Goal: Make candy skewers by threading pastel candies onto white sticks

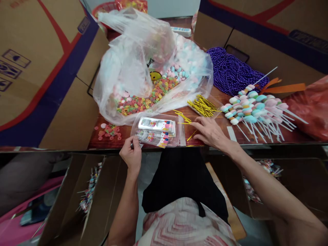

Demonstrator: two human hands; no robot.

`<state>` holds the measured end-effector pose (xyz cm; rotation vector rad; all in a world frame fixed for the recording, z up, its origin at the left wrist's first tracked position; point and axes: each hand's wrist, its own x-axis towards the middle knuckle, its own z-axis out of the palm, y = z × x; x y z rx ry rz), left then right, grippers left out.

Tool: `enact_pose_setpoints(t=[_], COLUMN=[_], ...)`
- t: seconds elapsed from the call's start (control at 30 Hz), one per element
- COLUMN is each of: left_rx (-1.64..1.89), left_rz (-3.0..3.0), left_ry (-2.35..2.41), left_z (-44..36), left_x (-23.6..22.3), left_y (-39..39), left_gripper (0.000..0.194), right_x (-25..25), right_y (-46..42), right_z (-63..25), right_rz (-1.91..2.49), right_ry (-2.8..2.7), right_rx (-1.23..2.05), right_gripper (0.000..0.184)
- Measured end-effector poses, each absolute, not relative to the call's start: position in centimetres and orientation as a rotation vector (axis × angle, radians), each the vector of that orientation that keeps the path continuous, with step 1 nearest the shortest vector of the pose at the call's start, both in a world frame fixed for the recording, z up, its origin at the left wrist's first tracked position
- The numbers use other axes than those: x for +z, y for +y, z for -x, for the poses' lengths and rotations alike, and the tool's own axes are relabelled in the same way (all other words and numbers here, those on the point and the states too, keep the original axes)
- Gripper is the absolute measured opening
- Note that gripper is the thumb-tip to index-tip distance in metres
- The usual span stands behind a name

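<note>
My left hand [131,154] is closed in a pinch at the left front corner of a clear plastic tray [179,136]. What its fingers hold is hidden. Printed silver bags [155,124] lie stacked in that tray. My right hand [211,133] is open above the tabletop, fingertips at a few loose gold twist ties [185,118]. A thick bundle of gold twist ties [203,106] lies just beyond it. To the right is a pile of marshmallow skewers [256,107] on white sticks.
A large clear plastic bag [123,68] holds ring gummies [143,102] and pastel candies [176,71]. Loose gummies [110,131] lie at the table's front left. Purple cord [230,71], a red bag [311,106] and tall cartons [64,85] flank the work area. Open boxes [110,191] stand below the edge.
</note>
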<state>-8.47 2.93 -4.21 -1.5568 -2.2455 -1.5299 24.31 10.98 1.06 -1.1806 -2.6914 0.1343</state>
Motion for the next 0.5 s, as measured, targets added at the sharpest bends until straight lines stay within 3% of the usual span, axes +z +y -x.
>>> enact_pose_setpoints(t=[0.1, 0.2, 0.5], left_rx=[-1.517, -1.509, -1.49], left_rz=[1.545, 1.536, 1.57], left_ry=[-2.251, -2.26, -2.267], left_z=[8.5, 8.6, 8.5], left_x=[-4.3, -4.4, -4.2], left_y=[2.9, 3.0, 2.9], left_gripper=[0.027, 0.028, 0.027], right_x=[-0.9, -2.1, -2.8], right_y=[10.6, 11.4, 16.8], right_z=[-23.8, -22.1, -16.8], right_rz=[1.296, 1.423, 1.446], right_ry=[-2.57, -2.467, -2.3], right_rx=[0.118, 0.109, 0.242], right_gripper=[0.05, 0.055, 0.029])
